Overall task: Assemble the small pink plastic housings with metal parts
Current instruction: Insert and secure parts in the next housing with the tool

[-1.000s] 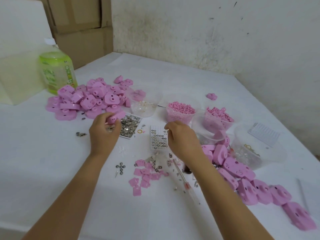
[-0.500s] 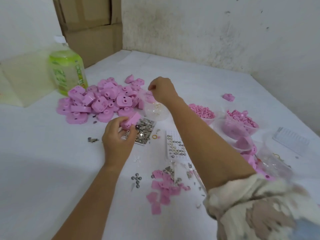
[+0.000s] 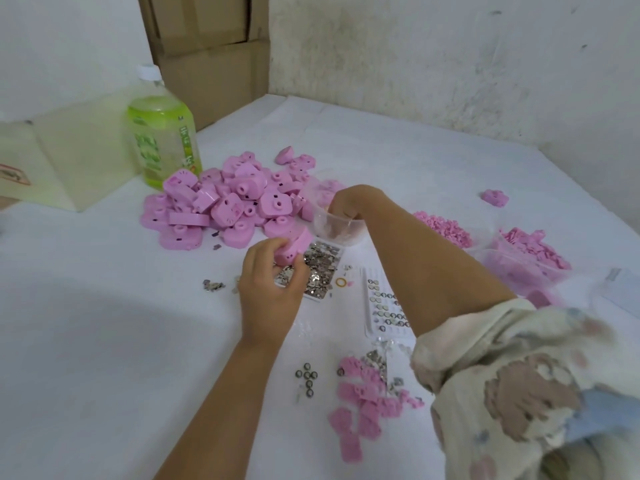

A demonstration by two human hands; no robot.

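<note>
Though above it before, right hand (image 3: 346,204) inside clear cup (image 3: 341,233), grip unclear, left hand (image 3: 268,289) gripping pink housing (image 3: 295,249).

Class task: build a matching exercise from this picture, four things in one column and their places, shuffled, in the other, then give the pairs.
Things: 1 left hand; 2 right hand; 3 green bottle; 4 yellow ring.
Places: A beside the pile of pink housings; B reaching into the clear cup; C gripping a pink housing above the tray of metal parts; D on the table, right of that tray.
Pairs: 1-C, 2-B, 3-A, 4-D.
</note>
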